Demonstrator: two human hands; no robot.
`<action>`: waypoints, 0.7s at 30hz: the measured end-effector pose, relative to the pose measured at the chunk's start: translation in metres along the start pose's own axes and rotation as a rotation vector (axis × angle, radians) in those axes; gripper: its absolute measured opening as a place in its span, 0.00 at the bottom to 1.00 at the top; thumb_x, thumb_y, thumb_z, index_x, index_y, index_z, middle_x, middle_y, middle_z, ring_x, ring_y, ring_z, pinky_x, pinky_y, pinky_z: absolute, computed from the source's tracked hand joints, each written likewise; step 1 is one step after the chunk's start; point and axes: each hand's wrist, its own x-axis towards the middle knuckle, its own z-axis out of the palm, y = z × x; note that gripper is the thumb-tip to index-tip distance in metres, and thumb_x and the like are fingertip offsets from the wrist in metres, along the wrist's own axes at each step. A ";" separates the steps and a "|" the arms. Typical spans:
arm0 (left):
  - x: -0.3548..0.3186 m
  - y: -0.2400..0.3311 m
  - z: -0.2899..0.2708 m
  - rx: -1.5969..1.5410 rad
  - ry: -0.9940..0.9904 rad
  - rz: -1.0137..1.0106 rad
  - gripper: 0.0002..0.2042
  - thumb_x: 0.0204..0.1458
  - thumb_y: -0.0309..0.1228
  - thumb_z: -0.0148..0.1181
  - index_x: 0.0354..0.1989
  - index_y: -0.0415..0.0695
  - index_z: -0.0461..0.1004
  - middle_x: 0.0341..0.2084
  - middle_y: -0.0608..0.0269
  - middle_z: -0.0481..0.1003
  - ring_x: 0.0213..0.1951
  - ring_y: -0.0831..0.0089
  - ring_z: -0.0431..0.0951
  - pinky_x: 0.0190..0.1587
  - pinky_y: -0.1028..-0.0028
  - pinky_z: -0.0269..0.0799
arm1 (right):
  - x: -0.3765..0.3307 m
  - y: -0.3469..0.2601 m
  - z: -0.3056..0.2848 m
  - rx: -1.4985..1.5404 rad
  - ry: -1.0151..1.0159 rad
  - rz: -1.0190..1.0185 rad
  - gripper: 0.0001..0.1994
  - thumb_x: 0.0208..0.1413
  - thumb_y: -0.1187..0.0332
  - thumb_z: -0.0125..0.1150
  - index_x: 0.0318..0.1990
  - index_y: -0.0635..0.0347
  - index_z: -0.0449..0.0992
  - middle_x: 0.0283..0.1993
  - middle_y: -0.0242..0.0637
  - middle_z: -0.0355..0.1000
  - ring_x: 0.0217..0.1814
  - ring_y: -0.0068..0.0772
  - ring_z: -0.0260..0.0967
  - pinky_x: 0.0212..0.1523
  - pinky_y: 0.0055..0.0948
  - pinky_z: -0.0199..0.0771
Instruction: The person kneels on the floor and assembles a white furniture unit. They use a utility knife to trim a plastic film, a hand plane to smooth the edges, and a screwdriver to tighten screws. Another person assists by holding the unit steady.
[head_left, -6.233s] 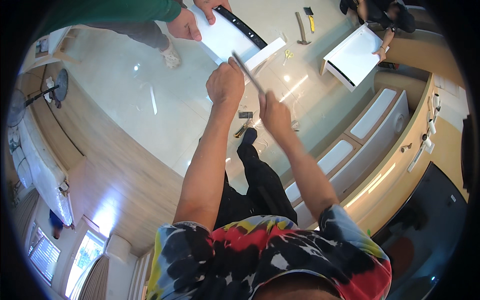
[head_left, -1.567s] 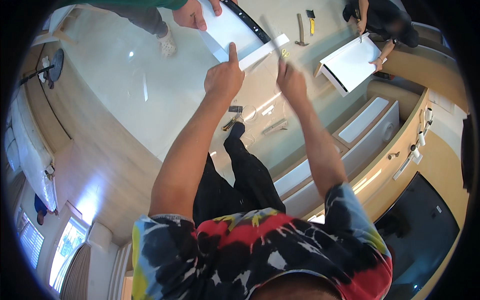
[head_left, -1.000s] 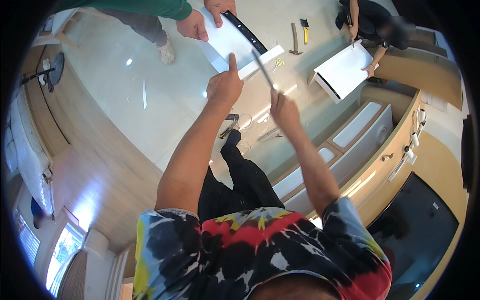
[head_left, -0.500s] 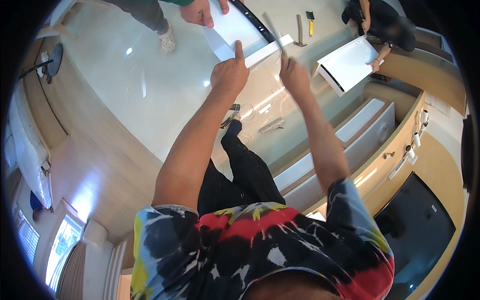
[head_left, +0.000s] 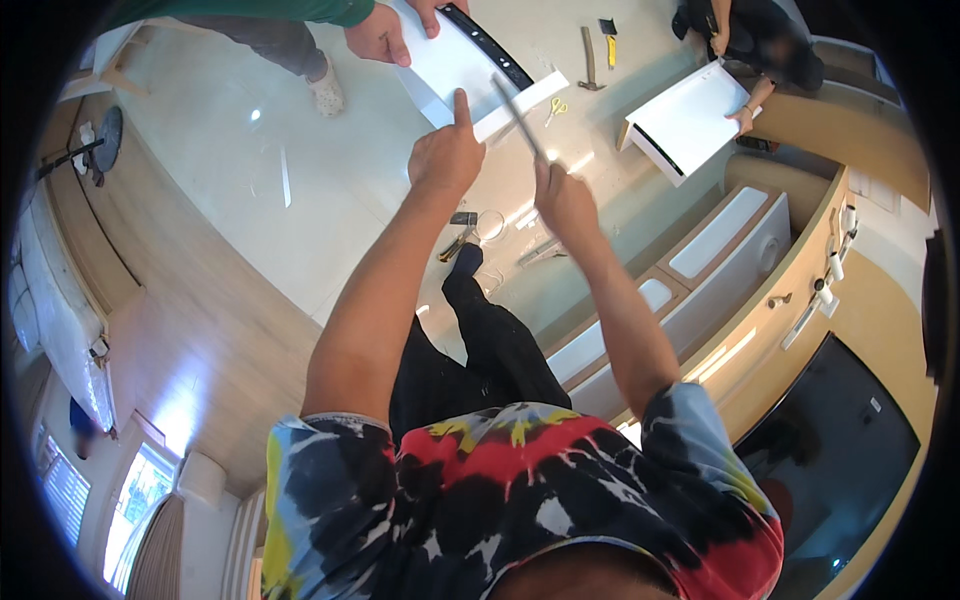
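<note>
Left hand (head_left: 445,155) pressed one white panel (head_left: 455,65) at 12 o'clock with a finger; right hand (head_left: 562,200) gripped one rod (head_left: 518,115).

A hammer (head_left: 588,60) and yellow-handled scissors (head_left: 553,108) lie on the glossy floor (head_left: 230,190) at twelve o'clock, a white drawer box (head_left: 690,120) at one, pliers (head_left: 455,243) near centre.

Glossy pale floor (head_left: 230,200), wood cabinet w/ drawers (head_left: 720,260), bright window (head_left: 140,490).
</note>
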 end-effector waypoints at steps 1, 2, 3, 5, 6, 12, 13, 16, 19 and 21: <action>0.000 0.001 0.003 0.009 0.015 0.014 0.42 0.54 0.41 0.62 0.73 0.42 0.45 0.37 0.45 0.81 0.41 0.51 0.82 0.48 0.58 0.76 | -0.021 0.004 0.000 0.087 -0.041 -0.027 0.24 0.66 0.51 0.47 0.30 0.65 0.75 0.24 0.65 0.72 0.32 0.67 0.75 0.38 0.57 0.75; 0.001 0.002 0.006 0.017 0.030 0.027 0.42 0.54 0.41 0.62 0.73 0.42 0.45 0.37 0.45 0.81 0.41 0.51 0.82 0.49 0.58 0.75 | -0.013 0.005 0.000 0.031 0.006 -0.010 0.24 0.67 0.51 0.47 0.29 0.65 0.75 0.24 0.63 0.72 0.30 0.67 0.75 0.37 0.56 0.75; 0.002 0.002 0.008 0.027 0.045 0.039 0.42 0.54 0.41 0.62 0.73 0.42 0.44 0.37 0.45 0.81 0.42 0.51 0.82 0.49 0.58 0.75 | 0.006 0.006 0.000 -0.026 0.053 0.005 0.24 0.67 0.51 0.47 0.29 0.65 0.74 0.23 0.62 0.72 0.29 0.66 0.74 0.36 0.56 0.75; 0.002 0.008 0.013 0.005 0.037 0.050 0.42 0.54 0.41 0.62 0.73 0.42 0.44 0.37 0.46 0.81 0.41 0.51 0.82 0.50 0.58 0.74 | 0.058 0.012 -0.020 0.082 0.128 -0.046 0.24 0.68 0.52 0.45 0.30 0.65 0.74 0.26 0.61 0.73 0.31 0.66 0.73 0.34 0.55 0.74; 0.000 0.009 0.014 -0.001 0.029 0.044 0.42 0.54 0.41 0.62 0.73 0.42 0.44 0.37 0.46 0.81 0.41 0.52 0.82 0.50 0.58 0.75 | 0.054 0.016 -0.018 0.074 0.137 -0.062 0.24 0.68 0.52 0.44 0.31 0.65 0.74 0.26 0.61 0.73 0.32 0.67 0.73 0.35 0.56 0.74; 0.005 0.000 0.012 0.029 0.046 0.019 0.42 0.54 0.42 0.61 0.73 0.42 0.45 0.35 0.46 0.81 0.39 0.53 0.82 0.46 0.59 0.77 | -0.030 0.026 0.003 0.125 -0.025 0.053 0.19 0.68 0.56 0.44 0.38 0.64 0.70 0.27 0.62 0.73 0.32 0.70 0.72 0.37 0.60 0.71; 0.005 0.004 0.011 0.041 0.057 0.030 0.42 0.54 0.42 0.61 0.73 0.42 0.45 0.35 0.46 0.81 0.39 0.53 0.83 0.45 0.59 0.77 | -0.033 0.029 0.005 0.110 -0.029 0.055 0.19 0.68 0.55 0.44 0.38 0.64 0.70 0.27 0.62 0.74 0.32 0.70 0.72 0.37 0.60 0.71; 0.005 0.008 0.014 0.037 0.048 0.044 0.40 0.54 0.42 0.61 0.72 0.42 0.47 0.34 0.46 0.81 0.38 0.52 0.83 0.45 0.58 0.77 | 0.018 0.039 0.016 0.039 0.065 -0.033 0.19 0.68 0.55 0.44 0.37 0.64 0.72 0.27 0.62 0.74 0.32 0.68 0.73 0.37 0.60 0.72; -0.002 0.010 0.011 0.080 0.079 0.067 0.40 0.54 0.42 0.61 0.72 0.43 0.48 0.33 0.45 0.81 0.38 0.52 0.83 0.45 0.58 0.77 | 0.055 0.045 -0.006 0.045 0.224 -0.076 0.22 0.68 0.54 0.46 0.32 0.64 0.75 0.25 0.60 0.73 0.28 0.66 0.73 0.31 0.55 0.74; -0.001 0.002 0.012 0.030 0.057 0.046 0.41 0.54 0.42 0.61 0.73 0.44 0.47 0.34 0.45 0.81 0.38 0.51 0.83 0.45 0.58 0.77 | 0.035 0.048 -0.006 0.016 0.235 -0.163 0.20 0.68 0.56 0.47 0.32 0.64 0.75 0.24 0.61 0.73 0.28 0.65 0.73 0.30 0.53 0.75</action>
